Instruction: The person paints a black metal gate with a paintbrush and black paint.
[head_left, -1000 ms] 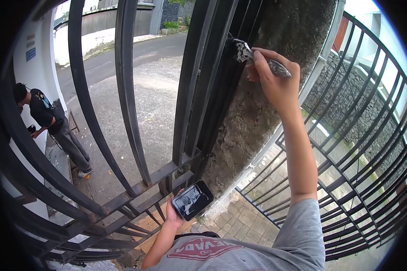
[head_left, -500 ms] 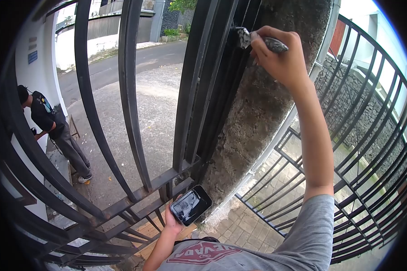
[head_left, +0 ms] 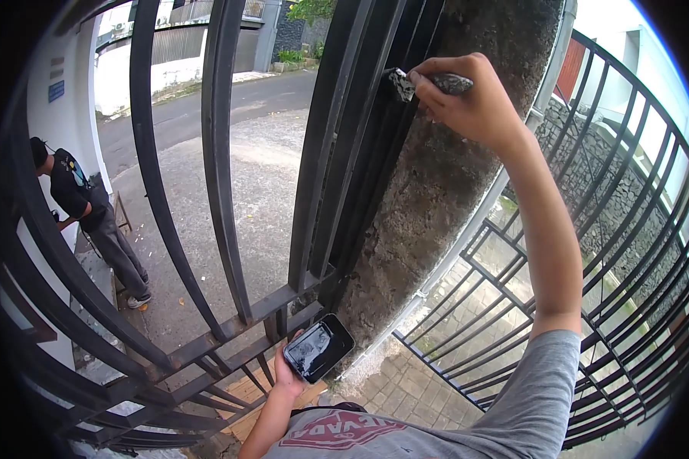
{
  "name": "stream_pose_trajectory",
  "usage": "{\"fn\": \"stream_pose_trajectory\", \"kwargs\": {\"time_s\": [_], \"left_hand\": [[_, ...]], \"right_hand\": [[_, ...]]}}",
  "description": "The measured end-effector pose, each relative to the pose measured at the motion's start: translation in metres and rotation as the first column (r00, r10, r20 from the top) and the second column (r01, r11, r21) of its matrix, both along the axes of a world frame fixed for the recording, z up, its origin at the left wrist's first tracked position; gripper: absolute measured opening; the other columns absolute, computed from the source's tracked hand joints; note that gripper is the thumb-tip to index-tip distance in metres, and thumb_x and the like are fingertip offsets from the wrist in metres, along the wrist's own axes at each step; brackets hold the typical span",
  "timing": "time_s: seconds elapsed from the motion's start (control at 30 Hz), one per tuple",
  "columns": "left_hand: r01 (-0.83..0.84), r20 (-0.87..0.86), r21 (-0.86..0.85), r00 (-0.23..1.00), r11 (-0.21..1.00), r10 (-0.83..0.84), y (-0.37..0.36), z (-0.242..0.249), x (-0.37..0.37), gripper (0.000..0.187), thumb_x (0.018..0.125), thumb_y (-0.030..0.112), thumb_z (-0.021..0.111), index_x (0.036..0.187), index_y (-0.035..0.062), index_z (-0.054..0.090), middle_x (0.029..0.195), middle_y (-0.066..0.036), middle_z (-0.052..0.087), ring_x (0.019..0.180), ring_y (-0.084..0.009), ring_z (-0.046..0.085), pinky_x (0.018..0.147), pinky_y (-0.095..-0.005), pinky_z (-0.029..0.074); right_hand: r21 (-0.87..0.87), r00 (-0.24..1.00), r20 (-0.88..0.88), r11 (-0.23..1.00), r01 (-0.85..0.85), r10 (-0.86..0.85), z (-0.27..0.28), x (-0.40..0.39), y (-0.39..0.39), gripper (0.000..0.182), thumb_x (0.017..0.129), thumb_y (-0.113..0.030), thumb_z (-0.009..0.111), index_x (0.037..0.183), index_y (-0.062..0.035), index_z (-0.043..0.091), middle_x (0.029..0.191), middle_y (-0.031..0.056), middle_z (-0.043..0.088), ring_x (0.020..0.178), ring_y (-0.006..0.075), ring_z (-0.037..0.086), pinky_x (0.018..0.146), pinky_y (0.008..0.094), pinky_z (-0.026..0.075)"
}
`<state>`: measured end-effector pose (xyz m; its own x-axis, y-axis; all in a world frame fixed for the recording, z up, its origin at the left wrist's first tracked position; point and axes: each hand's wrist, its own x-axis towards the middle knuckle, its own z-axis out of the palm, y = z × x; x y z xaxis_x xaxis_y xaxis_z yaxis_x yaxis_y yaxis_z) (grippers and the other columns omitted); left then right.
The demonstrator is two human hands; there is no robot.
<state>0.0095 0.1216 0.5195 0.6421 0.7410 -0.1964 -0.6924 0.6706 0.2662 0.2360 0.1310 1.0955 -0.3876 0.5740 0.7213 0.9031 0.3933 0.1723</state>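
My right hand (head_left: 467, 96) is closed around the speckled handle of a paintbrush (head_left: 400, 84). The brush's paint-smeared head rests against, or very near, a black metal gate post (head_left: 383, 138) beside the rough concrete pillar. Lower down, my left hand (head_left: 285, 375) grips a small black paint tray (head_left: 318, 349) from its left side. Black and whitish-grey smears cover the tray's inside. Most of the left fingers are hidden beneath it.
Black gate bars (head_left: 226, 153) rise on my left, joined by a lower crossrail (head_left: 260, 306). The concrete pillar (head_left: 429, 191) stands ahead, with another barred gate (head_left: 589, 306) to the right. Beyond the bars, a person in dark clothes (head_left: 92, 206) stands by a white wall.
My right hand and the paintbrush have moved down and slightly left along the gate post. The paint tray has shifted slightly left in my left hand.
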Motion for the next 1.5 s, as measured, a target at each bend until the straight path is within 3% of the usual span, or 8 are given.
{"fn": "stream_pose_trajectory", "kwargs": {"time_s": [0.1,0.23,0.43,0.57,0.73,1.0,1.37,1.5], "left_hand": [[0.017,-0.02,0.017,1.0,1.0,-0.017,-0.004,-0.002,0.001,0.065,0.103,0.056,0.038,0.148,0.0125,0.056,0.148,-0.014,0.061,0.134,-0.035,0.058,0.114,-0.0514,0.045],[0.016,-0.012,0.023,1.0,1.0,-0.015,-0.008,0.005,0.0,0.069,0.102,0.058,0.036,0.151,0.0125,0.053,0.15,-0.014,0.059,0.136,-0.0349,0.057,0.116,-0.0511,0.043],[0.004,0.005,-0.001,1.0,1.0,-0.004,-0.013,-0.002,-0.011,0.06,0.105,0.05,0.033,0.149,0.0155,0.055,0.15,-0.012,0.06,0.135,-0.0346,0.058,0.114,-0.0512,0.045],[-0.018,0.029,-0.014,0.999,1.0,0.019,-0.014,-0.002,-0.014,0.06,0.105,0.049,0.033,0.149,0.0148,0.055,0.149,-0.013,0.06,0.134,-0.0347,0.059,0.115,-0.0505,0.045],[-0.036,0.008,-0.005,0.999,0.999,0.037,-0.012,-0.004,-0.017,0.058,0.105,0.047,0.032,0.147,0.014,0.056,0.148,-0.013,0.06,0.135,-0.0345,0.059,0.114,-0.0505,0.045],[-0.054,0.034,0.019,0.998,0.998,0.053,-0.011,0.001,-0.014,0.058,0.105,0.047,0.033,0.147,0.014,0.057,0.148,-0.013,0.06,0.135,-0.0341,0.058,0.115,-0.0506,0.046],[-0.069,0.004,0.016,0.998,0.997,0.069,-0.014,0.0,-0.018,0.058,0.104,0.046,0.037,0.147,0.0123,0.056,0.149,-0.013,0.06,0.133,-0.0334,0.06,0.114,-0.0493,0.046],[-0.09,0.039,0.013,0.995,0.996,0.09,-0.017,0.003,-0.021,0.058,0.104,0.047,0.037,0.148,0.0121,0.055,0.148,-0.013,0.061,0.133,-0.0334,0.06,0.113,-0.0485,0.047]], "right_hand": [[0.431,0.996,0.026,0.898,-0.085,0.082,0.024,0.012,0.016,0.02,0.091,-0.016,0.075,0.102,-0.0001,0.079,0.081,0.0173,0.076,0.075,0.0288,0.076,0.074,0.0367,0.059],[-0.002,0.991,-0.133,1.0,-0.016,0.016,0.015,0.001,0.008,0.022,0.096,-0.018,0.073,0.102,0.0025,0.078,0.074,0.0138,0.075,0.065,0.0204,0.075,0.066,0.0325,0.06],[0.414,0.994,0.107,0.908,-0.063,0.021,0.041,0.005,0.022,0.023,0.101,-0.02,0.068,0.108,-0.001,0.078,0.074,0.0072,0.072,0.065,0.0132,0.072,0.063,0.0285,0.059],[-0.077,0.973,-0.226,0.996,0.04,-0.056,0.028,-0.019,0.003,0.02,0.096,-0.018,0.072,0.102,0.0003,0.078,0.076,0.0116,0.074,0.062,0.0171,0.073,0.06,0.032,0.06],[0.263,0.973,-0.22,0.965,-0.01,0.07,0.052,0.008,0.015,0.024,0.103,-0.02,0.068,0.109,0.0014,0.077,0.076,0.008,0.073,0.066,0.0113,0.071,0.063,0.027,0.06],[-0.01,0.985,0.097,0.989,-0.145,0.145,-0.03,-0.003,0.009,0.017,0.091,-0.008,0.07,0.099,0.0053,0.075,0.077,0.0232,0.071,0.068,0.0374,0.072,0.068,0.0372,0.057],[0.232,0.994,0.005,0.967,-0.109,0.111,-0.059,-0.004,0.011,0.011,0.088,-0.007,0.071,0.088,0.0042,0.071,0.067,0.0213,0.064,0.059,0.0368,0.065,0.061,0.0401,0.052],[-0.067,0.994,-0.04,0.992,-0.107,0.105,-0.073,-0.006,0.01,0.006,0.087,-0.003,0.071,0.089,0.0024,0.069,0.065,0.0192,0.062,0.06,0.0374,0.065,0.059,0.0399,0.051]]}}
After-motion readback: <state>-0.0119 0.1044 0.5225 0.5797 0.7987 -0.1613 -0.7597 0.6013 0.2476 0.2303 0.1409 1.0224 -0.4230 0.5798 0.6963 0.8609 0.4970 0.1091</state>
